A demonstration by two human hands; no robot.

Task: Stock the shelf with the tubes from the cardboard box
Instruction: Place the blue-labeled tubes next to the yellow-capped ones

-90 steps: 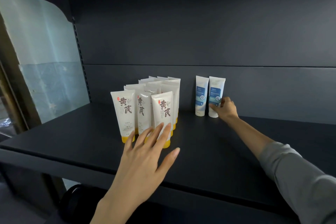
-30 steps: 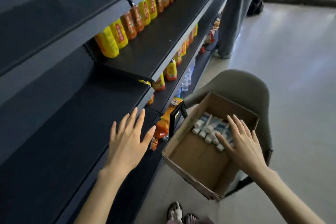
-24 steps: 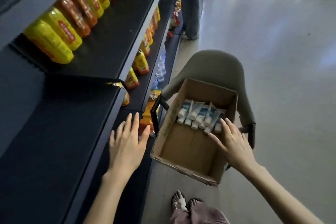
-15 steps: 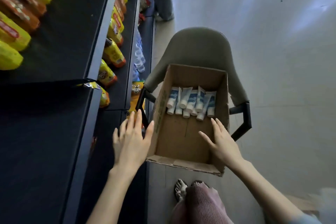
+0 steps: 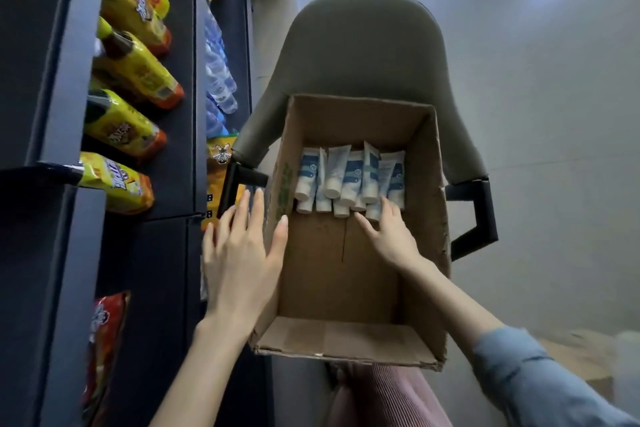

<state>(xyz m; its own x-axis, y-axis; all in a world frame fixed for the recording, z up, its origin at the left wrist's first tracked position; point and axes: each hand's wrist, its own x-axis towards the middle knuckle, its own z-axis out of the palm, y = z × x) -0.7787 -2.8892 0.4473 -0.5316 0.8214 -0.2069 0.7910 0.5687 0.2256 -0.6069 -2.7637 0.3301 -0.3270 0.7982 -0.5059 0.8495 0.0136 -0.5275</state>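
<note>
In the box (image 5: 332,274), about ten tubes (image 5: 354,174)

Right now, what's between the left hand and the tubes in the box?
The side wall of the cardboard box. The left hand is outside it, and the tubes lie inside at the far end. The head view shows this.
</note>
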